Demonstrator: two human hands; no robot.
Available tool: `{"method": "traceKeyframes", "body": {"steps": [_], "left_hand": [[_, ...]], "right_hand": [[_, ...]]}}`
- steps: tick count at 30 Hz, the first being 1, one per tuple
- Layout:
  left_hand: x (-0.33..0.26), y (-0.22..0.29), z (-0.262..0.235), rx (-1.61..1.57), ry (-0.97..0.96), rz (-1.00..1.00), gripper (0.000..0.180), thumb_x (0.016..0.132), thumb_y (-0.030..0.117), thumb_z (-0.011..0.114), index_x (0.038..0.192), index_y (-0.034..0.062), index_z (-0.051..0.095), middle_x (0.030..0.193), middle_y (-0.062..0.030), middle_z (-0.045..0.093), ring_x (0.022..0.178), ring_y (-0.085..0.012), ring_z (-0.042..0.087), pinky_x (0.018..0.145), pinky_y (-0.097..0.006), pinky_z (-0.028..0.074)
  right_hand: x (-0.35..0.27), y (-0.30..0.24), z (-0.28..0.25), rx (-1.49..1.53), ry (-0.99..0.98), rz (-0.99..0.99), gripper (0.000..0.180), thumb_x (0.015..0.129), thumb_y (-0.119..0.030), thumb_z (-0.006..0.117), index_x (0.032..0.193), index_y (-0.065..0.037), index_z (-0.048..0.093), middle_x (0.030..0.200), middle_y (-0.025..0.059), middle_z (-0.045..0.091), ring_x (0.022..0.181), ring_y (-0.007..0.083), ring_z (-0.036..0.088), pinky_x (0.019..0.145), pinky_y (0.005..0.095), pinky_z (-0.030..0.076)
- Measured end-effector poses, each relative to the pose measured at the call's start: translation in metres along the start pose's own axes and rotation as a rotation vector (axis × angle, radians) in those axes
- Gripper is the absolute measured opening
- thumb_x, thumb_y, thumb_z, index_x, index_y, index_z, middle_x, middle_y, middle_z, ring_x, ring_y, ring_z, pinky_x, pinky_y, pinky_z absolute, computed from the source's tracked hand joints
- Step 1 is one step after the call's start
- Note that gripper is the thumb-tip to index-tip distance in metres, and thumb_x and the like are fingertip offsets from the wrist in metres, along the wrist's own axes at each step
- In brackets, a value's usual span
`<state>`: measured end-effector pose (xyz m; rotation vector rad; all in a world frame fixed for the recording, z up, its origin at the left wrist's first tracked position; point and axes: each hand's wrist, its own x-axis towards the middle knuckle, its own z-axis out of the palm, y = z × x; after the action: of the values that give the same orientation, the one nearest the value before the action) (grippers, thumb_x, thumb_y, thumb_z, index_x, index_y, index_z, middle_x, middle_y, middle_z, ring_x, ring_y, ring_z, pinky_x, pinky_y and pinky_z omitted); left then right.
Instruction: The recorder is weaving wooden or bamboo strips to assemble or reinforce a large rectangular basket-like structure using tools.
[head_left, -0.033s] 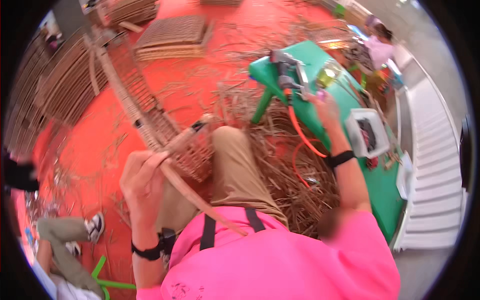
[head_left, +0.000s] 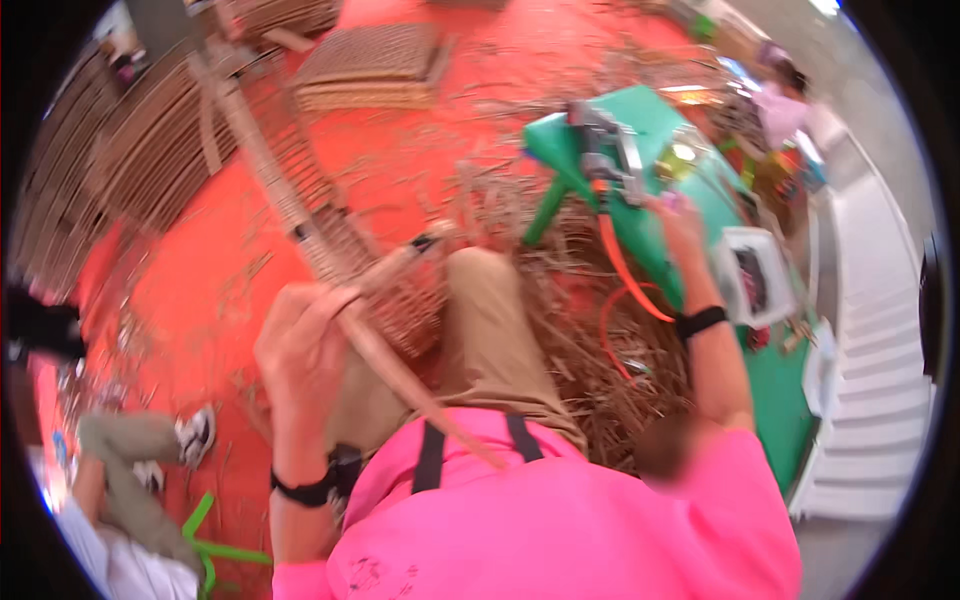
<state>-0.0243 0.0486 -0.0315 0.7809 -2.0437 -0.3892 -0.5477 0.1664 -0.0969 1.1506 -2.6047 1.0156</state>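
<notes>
My left hand [head_left: 300,350] is closed around a long tan rattan cane [head_left: 400,375] that runs from a woven wicker frame [head_left: 330,240] down across my knee toward my chest. My right hand [head_left: 680,225] reaches out over a green table [head_left: 650,120], its fingers next to a grey power tool [head_left: 605,150] with an orange hose [head_left: 625,275]. Whether that hand grips anything is blurred. My tan trouser leg [head_left: 490,330] lies between both arms.
Loose cane scraps [head_left: 600,380] are heaped on the orange floor under the table. Woven panels [head_left: 370,65] lie at the top, and more at the far left. Another person's legs and shoes [head_left: 150,450] are at lower left. A white tray [head_left: 750,275] sits on the table; white steps [head_left: 880,400] are at right.
</notes>
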Motion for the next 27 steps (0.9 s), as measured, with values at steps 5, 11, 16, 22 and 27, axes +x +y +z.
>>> {"method": "traceKeyframes", "body": {"steps": [5, 11, 16, 22, 27], "left_hand": [[0.010, -0.021, 0.003, -0.353, -0.028, -0.287, 0.009, 0.083, 0.001, 0.073, 0.092, 0.0015, 0.073, 0.079, -0.0052, 0.054, 0.078, -0.0164, 0.057, 0.070, -0.028, 0.046], [0.011, -0.027, 0.007, -0.786, 0.006, -0.625, 0.011, 0.084, 0.005, 0.076, 0.093, -0.0003, 0.074, 0.092, -0.0017, 0.057, 0.080, -0.0097, 0.056, 0.070, -0.026, 0.045], [0.014, -0.023, 0.009, -0.332, 0.005, -0.585, 0.013, 0.087, 0.013, 0.071, 0.087, 0.0008, 0.071, 0.082, -0.0010, 0.056, 0.076, -0.0096, 0.055, 0.069, -0.025, 0.044], [0.013, -0.012, 0.013, -0.582, 0.119, -0.676, 0.009, 0.088, 0.009, 0.071, 0.087, -0.0001, 0.069, 0.080, 0.0026, 0.053, 0.074, -0.0060, 0.050, 0.069, -0.024, 0.041], [0.009, -0.019, 0.013, -0.547, 0.147, -0.647, 0.014, 0.089, 0.014, 0.075, 0.091, 0.0012, 0.071, 0.083, 0.0044, 0.051, 0.076, -0.0042, 0.048, 0.071, -0.023, 0.039]], "right_hand": [[0.037, 0.107, 0.007, -0.307, -0.110, 0.243, 0.082, 0.075, -0.066, 0.071, 0.117, 0.004, 0.063, 0.112, 0.0289, 0.066, 0.107, 0.0390, 0.064, 0.091, 0.0470, 0.049], [0.038, 0.113, 0.013, -0.573, -0.070, 0.364, 0.086, 0.072, -0.070, 0.070, 0.121, 0.001, 0.063, 0.119, 0.0229, 0.067, 0.112, 0.0385, 0.063, 0.094, 0.0482, 0.048], [0.027, 0.108, 0.027, -0.676, -0.225, 0.254, 0.072, 0.085, -0.064, 0.058, 0.128, -0.007, 0.060, 0.129, 0.0191, 0.061, 0.119, 0.0387, 0.057, 0.100, 0.0499, 0.045], [0.016, 0.068, 0.030, -0.610, 0.015, 0.436, 0.074, 0.080, -0.060, 0.068, 0.128, -0.005, 0.053, 0.130, 0.0195, 0.058, 0.123, 0.0383, 0.053, 0.101, 0.0572, 0.040], [0.021, 0.046, 0.026, -0.578, 0.004, 0.513, 0.075, 0.080, -0.056, 0.070, 0.131, -0.005, 0.052, 0.134, 0.0195, 0.055, 0.127, 0.0376, 0.050, 0.103, 0.0570, 0.037]]}}
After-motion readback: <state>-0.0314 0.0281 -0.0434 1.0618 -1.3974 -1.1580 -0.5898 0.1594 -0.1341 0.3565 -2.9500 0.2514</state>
